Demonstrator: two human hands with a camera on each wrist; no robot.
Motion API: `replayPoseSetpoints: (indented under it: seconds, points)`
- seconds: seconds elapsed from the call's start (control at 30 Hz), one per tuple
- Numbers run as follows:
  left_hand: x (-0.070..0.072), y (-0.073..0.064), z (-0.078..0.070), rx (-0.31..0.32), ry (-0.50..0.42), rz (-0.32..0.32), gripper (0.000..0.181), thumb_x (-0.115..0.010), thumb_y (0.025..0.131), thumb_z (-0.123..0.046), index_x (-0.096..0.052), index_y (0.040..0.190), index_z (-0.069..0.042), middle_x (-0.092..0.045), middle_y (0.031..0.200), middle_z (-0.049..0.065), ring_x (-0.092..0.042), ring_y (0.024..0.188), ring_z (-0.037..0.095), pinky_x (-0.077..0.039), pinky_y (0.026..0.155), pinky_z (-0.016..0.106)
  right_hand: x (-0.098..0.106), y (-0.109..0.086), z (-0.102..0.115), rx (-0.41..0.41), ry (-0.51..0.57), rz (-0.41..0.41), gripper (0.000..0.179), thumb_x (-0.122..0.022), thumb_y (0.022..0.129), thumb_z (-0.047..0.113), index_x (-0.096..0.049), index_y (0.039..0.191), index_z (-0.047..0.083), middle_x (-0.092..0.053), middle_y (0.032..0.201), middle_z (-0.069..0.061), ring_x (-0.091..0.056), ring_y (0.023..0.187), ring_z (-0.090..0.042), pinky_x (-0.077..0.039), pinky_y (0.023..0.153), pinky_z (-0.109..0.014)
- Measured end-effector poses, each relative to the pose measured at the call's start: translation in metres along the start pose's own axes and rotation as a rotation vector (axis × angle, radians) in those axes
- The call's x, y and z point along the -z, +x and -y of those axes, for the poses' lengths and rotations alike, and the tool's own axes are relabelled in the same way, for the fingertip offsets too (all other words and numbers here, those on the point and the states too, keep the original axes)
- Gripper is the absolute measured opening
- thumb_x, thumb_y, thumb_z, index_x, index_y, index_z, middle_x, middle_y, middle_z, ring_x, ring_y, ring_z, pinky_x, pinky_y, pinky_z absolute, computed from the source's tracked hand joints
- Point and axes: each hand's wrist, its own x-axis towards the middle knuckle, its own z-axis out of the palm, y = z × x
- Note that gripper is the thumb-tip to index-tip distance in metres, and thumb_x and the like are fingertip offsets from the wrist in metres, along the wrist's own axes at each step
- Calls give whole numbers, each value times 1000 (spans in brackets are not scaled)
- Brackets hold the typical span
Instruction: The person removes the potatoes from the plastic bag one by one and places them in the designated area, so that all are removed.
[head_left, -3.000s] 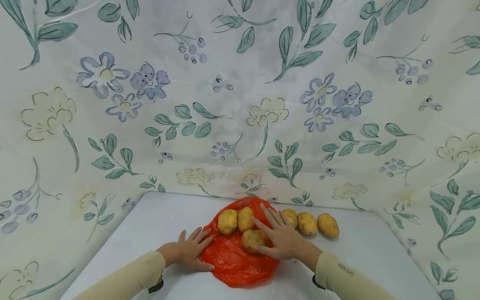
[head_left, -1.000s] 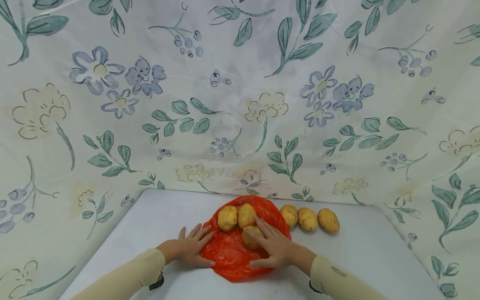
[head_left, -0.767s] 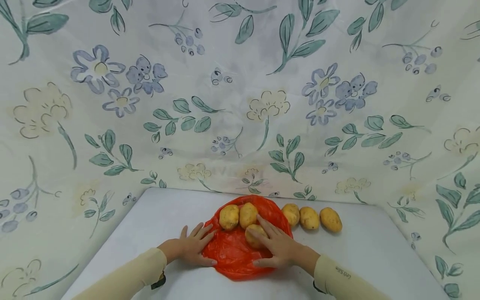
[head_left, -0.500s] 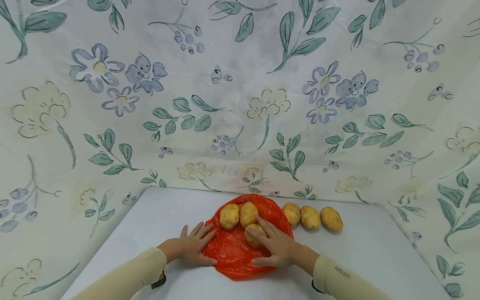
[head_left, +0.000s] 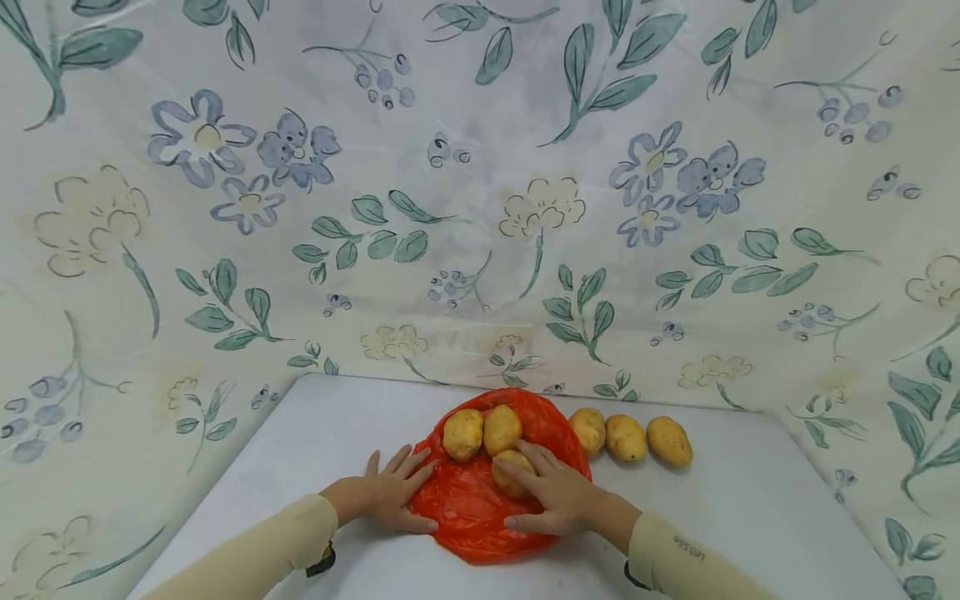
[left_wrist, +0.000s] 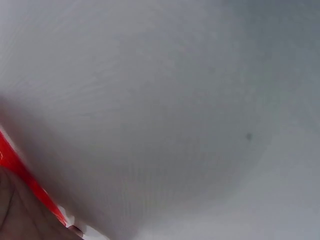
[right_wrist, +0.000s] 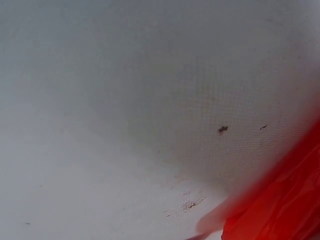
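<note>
A red plastic bag (head_left: 472, 508) lies spread on the white table in the head view. Two potatoes sit side by side on its far part, a left potato (head_left: 463, 434) and a right potato (head_left: 502, 429). My left hand (head_left: 392, 493) rests with spread, straight fingers on the bag's left edge. On the bag's right side lies my right hand (head_left: 558, 496), fingers extended over a third potato (head_left: 512, 473) and partly covering it. In the left wrist view a strip of the bag (left_wrist: 30, 180) shows beside the hand; the right wrist view shows crumpled bag (right_wrist: 280, 210) at lower right.
Right of the bag, three more potatoes stand in a row: one at the bag's edge (head_left: 588, 430), a middle potato (head_left: 626, 437) and an outer potato (head_left: 669, 442). A floral cloth (head_left: 465, 250) hangs behind the white table (head_left: 750, 500).
My right hand has shifted slightly down and left over the near potato, uncovering the bag's right edge and more of the potato beside it. My left hand stays at the bag's left edge.
</note>
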Motion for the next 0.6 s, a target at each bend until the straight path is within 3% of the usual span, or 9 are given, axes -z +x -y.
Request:
replayPoseSetpoints:
  seconds: [0.6]
  points:
    - [3, -2, -1, -14, -9, 1, 106, -59, 75, -80, -30, 156, -17, -19, 164, 8, -6, 152, 39, -3, 113, 75, -2, 2, -2, -22, 19, 2, 75, -47, 92, 68, -19, 156, 40, -10, 166, -3, -23, 148, -36, -34, 109, -67]
